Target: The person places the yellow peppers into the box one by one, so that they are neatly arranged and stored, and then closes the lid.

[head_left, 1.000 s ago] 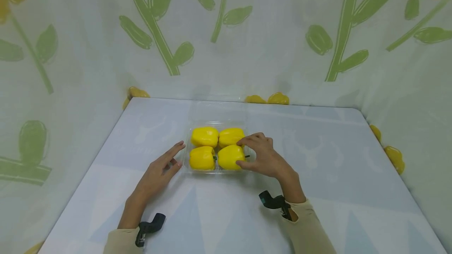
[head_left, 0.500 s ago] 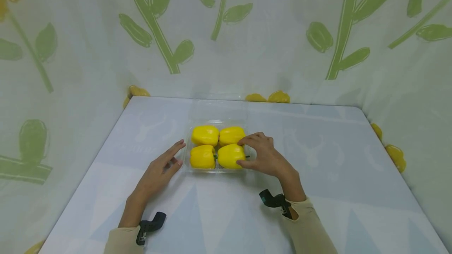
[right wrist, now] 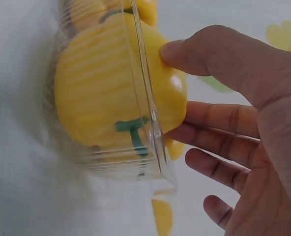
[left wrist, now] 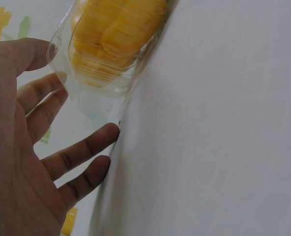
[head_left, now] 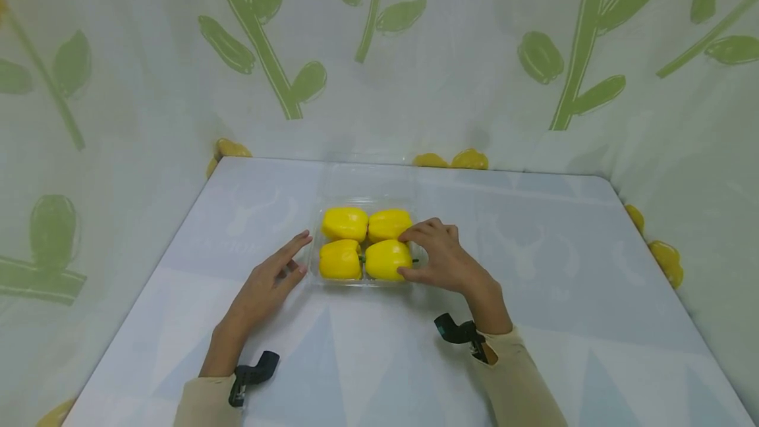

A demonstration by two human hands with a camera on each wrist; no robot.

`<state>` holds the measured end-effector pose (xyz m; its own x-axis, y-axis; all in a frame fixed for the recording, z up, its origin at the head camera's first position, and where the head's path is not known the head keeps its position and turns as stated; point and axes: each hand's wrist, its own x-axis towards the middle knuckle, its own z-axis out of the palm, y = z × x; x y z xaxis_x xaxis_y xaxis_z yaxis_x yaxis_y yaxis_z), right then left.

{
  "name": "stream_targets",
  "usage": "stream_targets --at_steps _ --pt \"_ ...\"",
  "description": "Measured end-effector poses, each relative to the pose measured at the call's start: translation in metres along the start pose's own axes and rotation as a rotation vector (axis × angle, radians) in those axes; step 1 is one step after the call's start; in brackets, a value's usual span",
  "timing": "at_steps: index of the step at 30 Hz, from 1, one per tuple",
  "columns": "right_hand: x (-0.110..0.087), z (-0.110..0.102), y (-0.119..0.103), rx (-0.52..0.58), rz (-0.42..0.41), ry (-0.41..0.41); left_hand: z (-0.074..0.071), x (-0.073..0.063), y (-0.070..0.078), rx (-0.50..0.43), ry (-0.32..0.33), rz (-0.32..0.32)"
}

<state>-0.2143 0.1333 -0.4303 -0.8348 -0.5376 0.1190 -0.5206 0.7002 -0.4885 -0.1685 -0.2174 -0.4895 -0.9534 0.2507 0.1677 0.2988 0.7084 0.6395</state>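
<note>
A clear plastic clamshell box (head_left: 340, 283) holds yellow bell peppers in two rows. The front-right pepper (head_left: 385, 259), its green stem to the right, sits between the thumb and fingers of my right hand (head_left: 447, 261). In the right wrist view, the thumb presses that pepper's top part (right wrist: 167, 93) above the rim (right wrist: 148, 81), with fingers on its far side. My left hand (head_left: 263, 288) has loosely extended fingers. Its thumb and fingertips touch the box's left rim (left wrist: 57, 42). Beside the gripped pepper are the front-left (head_left: 340, 260), back-left (head_left: 345, 224) and back-right (head_left: 388, 224) peppers.
The box's transparent lid (head_left: 370, 180) is raised open at the back. All stands on a white and pale-blue patterned table (head_left: 522, 295). A flower-print curtain (head_left: 445, 104) encloses the table's back and sides.
The head view has tilted down slightly, so the whole scene sits a little higher on the curtain pattern. Both hands, the box and the peppers keep their places relative to each other.
</note>
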Motion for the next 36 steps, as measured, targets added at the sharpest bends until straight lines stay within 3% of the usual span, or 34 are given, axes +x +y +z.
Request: stream_targets --at_steps 7,13,18,22,26,36 --pt "0.0 -0.002 0.014 0.178 0.02 0.013 -0.001 0.0 -0.001 0.001 -0.006 -0.009" --pt "0.006 0.005 0.033 0.39 0.099 0.256 -0.001 0.001 -0.001 0.0 -0.004 -0.014" --pt "0.011 0.019 0.05 0.609 0.269 0.387 -0.002 0.002 -0.001 0.002 -0.003 0.0" --pt "0.013 0.027 0.057 0.712 0.41 0.431 -0.002 0.001 -0.001 0.005 -0.003 0.009" --pt "0.018 0.033 0.062 0.822 0.474 0.443 -0.003 -0.001 -0.001 0.004 0.005 0.019" --pt "0.031 0.042 0.077 1.194 0.471 0.466 -0.003 0.0 0.002 -0.014 0.003 0.015"
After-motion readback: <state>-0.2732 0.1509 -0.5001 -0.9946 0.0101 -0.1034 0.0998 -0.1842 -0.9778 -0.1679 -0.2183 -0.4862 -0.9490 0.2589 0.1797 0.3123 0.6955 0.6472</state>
